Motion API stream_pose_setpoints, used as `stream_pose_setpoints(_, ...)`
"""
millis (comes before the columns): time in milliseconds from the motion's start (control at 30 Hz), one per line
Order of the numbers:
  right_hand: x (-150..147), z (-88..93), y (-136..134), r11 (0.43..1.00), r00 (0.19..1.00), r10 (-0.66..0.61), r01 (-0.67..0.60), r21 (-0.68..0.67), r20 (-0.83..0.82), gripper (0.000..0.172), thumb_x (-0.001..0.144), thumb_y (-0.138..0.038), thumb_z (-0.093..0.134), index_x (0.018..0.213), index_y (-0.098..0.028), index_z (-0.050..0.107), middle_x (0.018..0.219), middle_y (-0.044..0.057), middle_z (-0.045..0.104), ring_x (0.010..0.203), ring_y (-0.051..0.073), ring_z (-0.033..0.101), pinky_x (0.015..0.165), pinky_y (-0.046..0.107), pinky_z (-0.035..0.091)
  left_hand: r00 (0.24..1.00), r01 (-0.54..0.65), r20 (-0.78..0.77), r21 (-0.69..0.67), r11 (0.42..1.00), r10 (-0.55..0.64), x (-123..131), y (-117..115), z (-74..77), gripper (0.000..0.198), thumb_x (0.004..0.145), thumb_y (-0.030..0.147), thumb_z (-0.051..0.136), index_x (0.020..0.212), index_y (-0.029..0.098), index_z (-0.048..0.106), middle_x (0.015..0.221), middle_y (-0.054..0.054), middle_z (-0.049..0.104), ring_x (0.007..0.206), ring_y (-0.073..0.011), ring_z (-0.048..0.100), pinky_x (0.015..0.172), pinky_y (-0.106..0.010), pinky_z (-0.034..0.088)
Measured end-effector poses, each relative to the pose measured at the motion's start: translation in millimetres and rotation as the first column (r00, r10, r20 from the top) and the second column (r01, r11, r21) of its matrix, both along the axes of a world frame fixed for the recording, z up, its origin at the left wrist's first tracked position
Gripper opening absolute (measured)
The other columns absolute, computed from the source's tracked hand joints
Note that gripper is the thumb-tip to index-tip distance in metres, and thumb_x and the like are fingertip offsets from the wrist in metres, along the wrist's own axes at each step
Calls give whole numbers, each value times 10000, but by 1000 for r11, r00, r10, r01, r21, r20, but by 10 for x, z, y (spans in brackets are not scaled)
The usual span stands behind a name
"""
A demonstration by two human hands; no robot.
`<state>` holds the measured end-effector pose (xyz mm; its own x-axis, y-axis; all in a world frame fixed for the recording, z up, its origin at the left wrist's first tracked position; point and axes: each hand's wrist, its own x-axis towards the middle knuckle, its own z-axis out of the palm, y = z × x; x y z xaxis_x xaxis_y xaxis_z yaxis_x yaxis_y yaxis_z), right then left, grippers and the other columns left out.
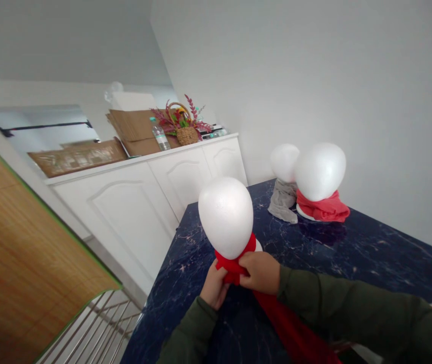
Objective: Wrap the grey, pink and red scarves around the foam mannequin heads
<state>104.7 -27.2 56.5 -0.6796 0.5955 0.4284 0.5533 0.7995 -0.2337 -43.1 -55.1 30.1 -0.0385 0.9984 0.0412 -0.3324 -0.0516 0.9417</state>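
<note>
A white foam mannequin head (226, 216) stands upright on the dark blue marbled table (185, 273), with a red scarf (233, 277) wrapped around its neck. At the front of the neck, my left hand (214, 285) pinches the scarf from the left side. My right hand (260, 272) grips the same scarf from the right, its fingers curled into the cloth. A long loose end of the scarf runs down toward the lower right, passing partly under my right sleeve.
Two more foam heads stand at the table's back right, one with a grey scarf (283, 199), the other with a coral scarf (324, 206). A white cabinet (132, 202) holds cardboard (132, 131), a bottle (160, 135) and a flower basket (187, 135). Left is a wood-patterned mat (30, 253) over a metal rack (98, 328).
</note>
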Motion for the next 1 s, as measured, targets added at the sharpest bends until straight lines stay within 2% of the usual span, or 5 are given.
stream_pose_setpoints(267,475,-7,440,973,981,-181,188,-130,64,66,610,-230,511,581,-173,493,595,10,495,548,116,407,498,241,229,971,-148,141,-282,948,193,-688,50,177,98,677,174,504,721,111,563,588,-35,620,537,-143,598,525,-234,496)
stream_pose_setpoints(500,401,-448,541,944,939,-314,292,-153,-143,275,631,-214,488,883,-116,538,900,98,557,857,190,482,750,282,354,734,-472,-523,65,879,433,-845,225,-65,349,551,311,695,839,146,588,818,-71,641,842,-234,589,828,-374,416)
stream_pose_setpoints(600,362,-552,551,901,916,-389,356,-248,-97,473,720,-292,438,1135,-66,455,1200,189,443,1146,285,343,946,429,225,699,-412,-596,117,904,396,-785,262,-123,335,581,389,670,811,149,628,883,-83,637,922,-254,550,915,-387,336)
stream_pose_setpoints(733,335,-537,569,858,933,-358,310,-410,-43,374,786,-324,356,1023,-114,556,1236,169,431,1214,311,265,971,516,125,710,-244,-649,136,960,273,-637,266,-131,335,684,429,571,873,163,651,936,-70,648,950,-244,547,933,-366,325)
stream_pose_setpoints(1000,424,-410,490,729,694,-524,66,-681,-494,396,771,-290,356,1123,-120,415,882,82,598,779,180,564,714,298,423,784,44,-618,142,989,54,-360,188,-156,362,716,387,560,978,143,614,984,-73,645,999,-254,534,887,-352,395)
